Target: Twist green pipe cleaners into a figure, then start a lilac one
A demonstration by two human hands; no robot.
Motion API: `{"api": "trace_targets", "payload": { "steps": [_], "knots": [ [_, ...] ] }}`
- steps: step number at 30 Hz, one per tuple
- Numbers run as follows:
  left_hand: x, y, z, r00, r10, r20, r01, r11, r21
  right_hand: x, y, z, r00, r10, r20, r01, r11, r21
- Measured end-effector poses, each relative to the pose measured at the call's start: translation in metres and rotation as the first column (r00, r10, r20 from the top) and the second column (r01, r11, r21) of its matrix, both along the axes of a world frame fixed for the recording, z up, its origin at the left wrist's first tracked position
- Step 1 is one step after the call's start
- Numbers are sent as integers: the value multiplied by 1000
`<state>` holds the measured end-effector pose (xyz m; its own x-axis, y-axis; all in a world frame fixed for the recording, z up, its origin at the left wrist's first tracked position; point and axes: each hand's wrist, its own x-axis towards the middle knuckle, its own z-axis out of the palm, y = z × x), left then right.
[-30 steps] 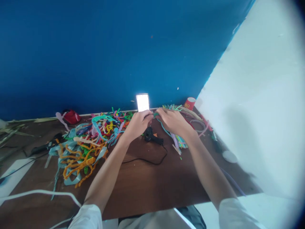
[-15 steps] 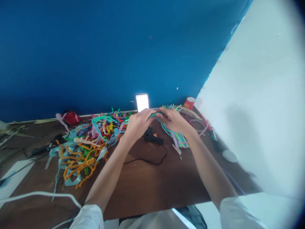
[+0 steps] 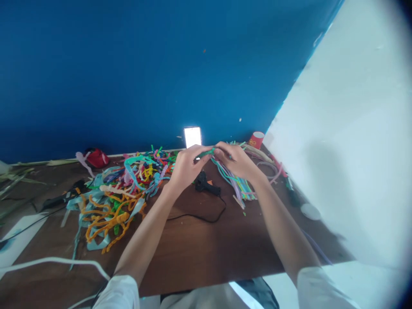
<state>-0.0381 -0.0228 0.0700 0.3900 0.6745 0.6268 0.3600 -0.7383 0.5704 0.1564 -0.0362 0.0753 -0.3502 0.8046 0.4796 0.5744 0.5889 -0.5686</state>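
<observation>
Between my two hands is a green pipe cleaner (image 3: 210, 152), held up above the table. My left hand (image 3: 188, 165) pinches it between thumb and fingers from the left. From the right, my right hand (image 3: 234, 159) closes its fingertips on the same green piece; part of it is hidden behind the fingers. Behind my hands a phone (image 3: 192, 136) with a bright white screen leans on the wall. Below them lies a black glue gun (image 3: 206, 185) with its cord trailing over the table. A bundle of pastel pipe cleaners (image 3: 243, 189) lies under my right hand.
A tangled heap of coloured pipe cleaners (image 3: 119, 219) covers the table's left part. A second black tool (image 3: 66, 195) lies beside it. A red paper cup (image 3: 256, 140) stands at the back right, near the white wall (image 3: 360, 128). A white cable (image 3: 54, 260) crosses the lower left.
My fingers have shifted slightly around the green pipe cleaner, and a small gap shows between my left thumb and fingers. The things on the table lie as before.
</observation>
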Motion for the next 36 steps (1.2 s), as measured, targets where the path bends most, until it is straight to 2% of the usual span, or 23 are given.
{"api": "trace_targets", "payload": {
  "steps": [6,8,11,17,22,28,36],
  "knots": [
    [-1,4,-3,993,27,116,-9,988,-151,1,-1,1,998,-3,-70,12,991,133],
    [0,4,-3,989,18,145,8,985,-171,1,-1,2,996,-10,-87,23,988,155],
    [0,3,-2,994,13,106,5,986,-164,2,-1,4,995,-24,-94,39,986,160],
    [-2,0,2,999,8,44,-1,986,-165,1,-5,7,985,-127,-114,133,990,43],
    [-4,1,1,999,-28,-21,23,977,-212,2,-8,9,966,-145,-213,128,988,-88],
    [0,-4,3,987,-102,-123,67,963,-261,4,-6,7,950,-70,-304,28,990,-140],
    [-2,0,-4,965,-190,-179,125,938,-325,6,-2,4,962,-76,-261,34,987,-160]
  ]
}}
